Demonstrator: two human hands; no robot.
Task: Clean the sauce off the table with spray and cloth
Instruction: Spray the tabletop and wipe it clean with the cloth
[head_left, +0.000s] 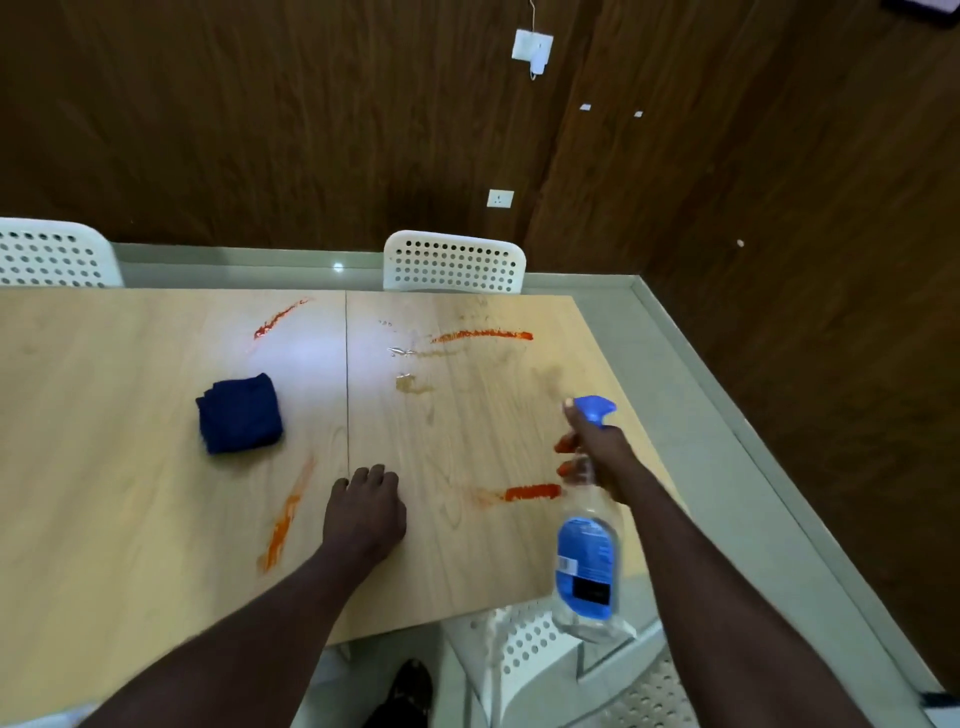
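Standing at the near edge of a light wooden table (130, 467), looking down over two bare forearms. Gripping a clear spray bottle (589, 556) by the neck with the right hand (597, 452), fingers curled round it, index finger stretched up along the blue trigger head (597, 410). Held off the table above its near right corner, tilted, nozzle toward the far side, blue-labelled body hanging back toward the front edge; somewhat blurred. Resting the left hand (363, 512) on the table just right of the seam between the two panels, fingers loosely bent with the tips down on the wood, holding nothing.

Four smears of red-orange sauce across the table:
- a thin far left streak (280, 317) just left of the seam
- a long far right streak (483, 335) on the right panel
- a faded near left streak (285, 514) beside the left hand
- a short thick near right streak (532, 491) between the left hand and the bottle

Shiny wet patches (410, 383) below the far right streak.

Folded dark blue cloth (239, 413) lying on the left panel, near the seam, apart from both hands and clear of the streaks.

White perforated chair (454, 262) at the far edge, a second chair (52, 254) at far left, and a third chair (540, 654) below the near right corner. Behind, a dark wood-panelled wall (260, 130) with a white socket (500, 198).
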